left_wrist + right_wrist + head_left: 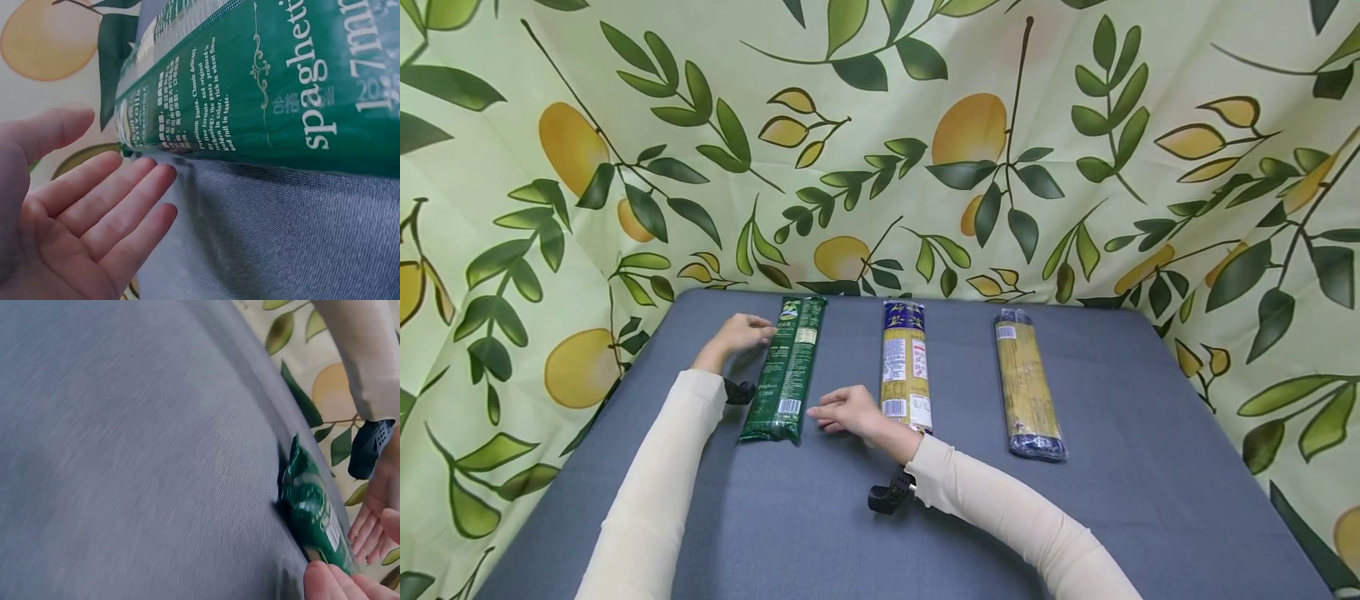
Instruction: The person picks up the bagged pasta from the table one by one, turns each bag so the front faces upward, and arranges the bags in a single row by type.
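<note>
A green plastic pack of spaghetti (786,367) lies lengthwise on the table's left half. My left hand (741,333) is at its upper left edge, fingertips right beside the wrapper. In the left wrist view that hand (94,219) has its fingers extended and the thumb apart, with nothing in the palm; the printed green pack (262,94) fills the upper right. By the pack's lower right edge, my right hand (853,412) reaches in with fingers loosely extended, overlapping the bottom of the middle pack in the head view. The right wrist view shows its fingertips (325,581) close to the green pack (312,512).
A yellow pasta pack with a blue top (904,358) lies mid-table. Farther right is another clear pack of yellow pasta (1030,387), slightly slanted. All rest on a grey cloth-covered table (805,533). A leaf-and-fruit patterned curtain (880,108) hangs behind and at both sides.
</note>
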Tool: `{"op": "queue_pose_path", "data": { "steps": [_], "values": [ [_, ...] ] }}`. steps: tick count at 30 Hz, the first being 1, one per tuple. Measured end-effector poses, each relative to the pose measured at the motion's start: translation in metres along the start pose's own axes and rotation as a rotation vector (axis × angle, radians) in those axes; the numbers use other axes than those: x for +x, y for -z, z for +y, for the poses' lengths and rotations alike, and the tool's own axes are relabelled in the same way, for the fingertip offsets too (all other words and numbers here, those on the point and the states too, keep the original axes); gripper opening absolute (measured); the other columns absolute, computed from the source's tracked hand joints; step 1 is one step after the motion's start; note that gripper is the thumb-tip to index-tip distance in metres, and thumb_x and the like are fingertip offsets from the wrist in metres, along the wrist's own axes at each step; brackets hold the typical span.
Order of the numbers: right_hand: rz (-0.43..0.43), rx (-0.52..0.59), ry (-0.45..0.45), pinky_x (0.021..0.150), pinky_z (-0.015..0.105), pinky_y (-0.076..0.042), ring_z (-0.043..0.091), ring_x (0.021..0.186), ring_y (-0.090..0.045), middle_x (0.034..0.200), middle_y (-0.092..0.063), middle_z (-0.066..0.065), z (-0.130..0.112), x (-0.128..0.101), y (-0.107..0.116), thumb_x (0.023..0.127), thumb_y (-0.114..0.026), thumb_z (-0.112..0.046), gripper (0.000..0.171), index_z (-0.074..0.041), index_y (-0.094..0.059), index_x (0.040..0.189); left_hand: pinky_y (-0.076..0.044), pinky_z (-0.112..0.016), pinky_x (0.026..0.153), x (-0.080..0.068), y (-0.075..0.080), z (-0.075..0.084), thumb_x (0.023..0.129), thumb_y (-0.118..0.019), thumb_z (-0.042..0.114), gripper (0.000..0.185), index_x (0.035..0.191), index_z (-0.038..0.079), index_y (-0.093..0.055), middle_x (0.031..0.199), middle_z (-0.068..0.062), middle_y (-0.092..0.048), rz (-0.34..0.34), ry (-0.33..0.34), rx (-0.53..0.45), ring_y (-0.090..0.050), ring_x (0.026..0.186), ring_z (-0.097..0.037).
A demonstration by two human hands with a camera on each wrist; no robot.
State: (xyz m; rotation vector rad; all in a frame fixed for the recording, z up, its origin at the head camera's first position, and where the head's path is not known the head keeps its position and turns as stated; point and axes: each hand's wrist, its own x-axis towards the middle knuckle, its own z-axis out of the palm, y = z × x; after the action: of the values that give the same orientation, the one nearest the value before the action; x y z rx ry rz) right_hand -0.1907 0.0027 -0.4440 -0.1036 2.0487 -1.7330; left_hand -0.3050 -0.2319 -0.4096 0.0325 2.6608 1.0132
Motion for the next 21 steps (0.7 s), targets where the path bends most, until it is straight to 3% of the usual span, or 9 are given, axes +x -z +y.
{"op": "queue_pose_path", "data": {
  "steps": [4, 11, 15, 18, 21],
  "values": [
    [0.026, 0.13, -0.086, 0.078, 0.033, -0.062, 0.038, 0.1, -0.07, 0.11, -0.068, 0.031, -0.001, 0.007, -0.01, 0.087, -0.069, -0.01, 0.044, 0.016, -0.057, 0.12, -0.047, -0.045, 0.109, 0.005, -0.001, -0.002, 0.102, -0.044, 0.026, 0.052, 0.142, -0.006, -0.04, 0.139, -0.029, -0.05, -0.038, 0.032, -0.094, -0.055, 0.126, -0.039],
    [0.11, 0.211, -0.193, 0.074, 0.032, -0.062, 0.033, 0.093, -0.073, 0.106, -0.071, 0.027, -0.004, 0.013, -0.023, 0.084, -0.073, -0.01, 0.032, 0.01, -0.065, 0.108, -0.048, -0.039, 0.108, 0.011, -0.004, -0.006, 0.102, -0.043, 0.02, 0.055, 0.144, -0.013, -0.03, 0.145, -0.032, -0.041, -0.097, 0.072, -0.24, -0.049, 0.132, -0.04],
    [0.166, 0.232, -0.244, 0.065, 0.029, -0.062, 0.025, 0.071, -0.075, 0.101, -0.073, 0.025, -0.005, 0.019, -0.03, 0.081, -0.076, -0.008, 0.027, 0.009, -0.068, 0.1, -0.054, -0.028, 0.099, 0.014, -0.005, -0.005, 0.1, -0.047, 0.018, 0.053, 0.142, -0.013, -0.034, 0.144, -0.031, -0.044, -0.076, 0.131, -0.317, -0.059, 0.122, -0.031],
    [0.213, 0.237, -0.264, 0.057, 0.026, -0.061, 0.014, 0.052, -0.067, 0.096, -0.073, 0.025, -0.005, 0.023, -0.035, 0.078, -0.077, -0.005, 0.023, 0.008, -0.068, 0.095, -0.057, -0.02, 0.09, 0.017, -0.007, -0.004, 0.098, -0.052, 0.017, 0.053, 0.139, -0.013, -0.039, 0.143, -0.031, -0.046, -0.057, 0.174, -0.339, -0.065, 0.105, -0.018],
    [0.252, 0.235, -0.275, 0.053, 0.024, -0.059, 0.009, 0.044, -0.059, 0.091, -0.074, 0.025, -0.004, 0.025, -0.038, 0.076, -0.078, 0.001, 0.018, 0.008, -0.07, 0.09, -0.057, -0.017, 0.084, 0.018, -0.01, -0.001, 0.096, -0.056, 0.018, 0.053, 0.137, -0.012, -0.043, 0.143, -0.029, -0.047, -0.036, 0.22, -0.325, -0.063, 0.097, -0.011]
  ]
}}
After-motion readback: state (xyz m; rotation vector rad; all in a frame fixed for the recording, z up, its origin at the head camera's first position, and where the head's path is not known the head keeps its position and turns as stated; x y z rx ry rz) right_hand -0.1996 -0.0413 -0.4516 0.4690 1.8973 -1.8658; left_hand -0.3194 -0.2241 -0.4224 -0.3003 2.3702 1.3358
